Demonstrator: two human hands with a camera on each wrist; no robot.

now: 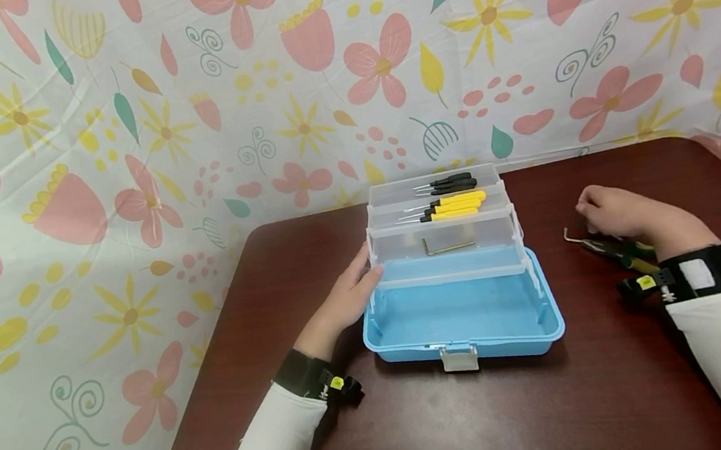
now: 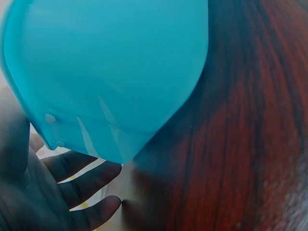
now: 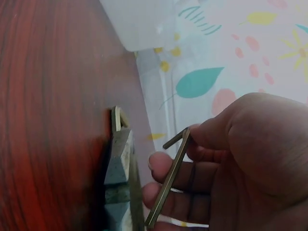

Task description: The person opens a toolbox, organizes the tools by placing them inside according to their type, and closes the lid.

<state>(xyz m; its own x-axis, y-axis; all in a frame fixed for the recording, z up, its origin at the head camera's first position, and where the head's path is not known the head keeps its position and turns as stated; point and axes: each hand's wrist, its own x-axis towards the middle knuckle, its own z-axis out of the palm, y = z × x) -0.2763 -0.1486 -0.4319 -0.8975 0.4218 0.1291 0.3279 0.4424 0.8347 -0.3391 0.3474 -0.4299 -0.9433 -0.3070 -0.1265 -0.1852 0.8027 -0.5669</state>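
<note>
A light blue toolbox stands with its clear trays folded out towards the back. My left hand rests against its left side, thumb near the rim; in the left wrist view the fingers stretch along the blue wall. Over the table to the right, my right hand pinches a brass-coloured hex key between thumb and fingers. Below that hand lie pliers, with another hex key by their tip. One hex key lies in the lowest tray.
Yellow-handled screwdrivers fill the middle tray, and black-handled screwdrivers sit in the top one. A grey latch hangs at the toolbox front. Behind the dark wooden table hangs a flowered cloth.
</note>
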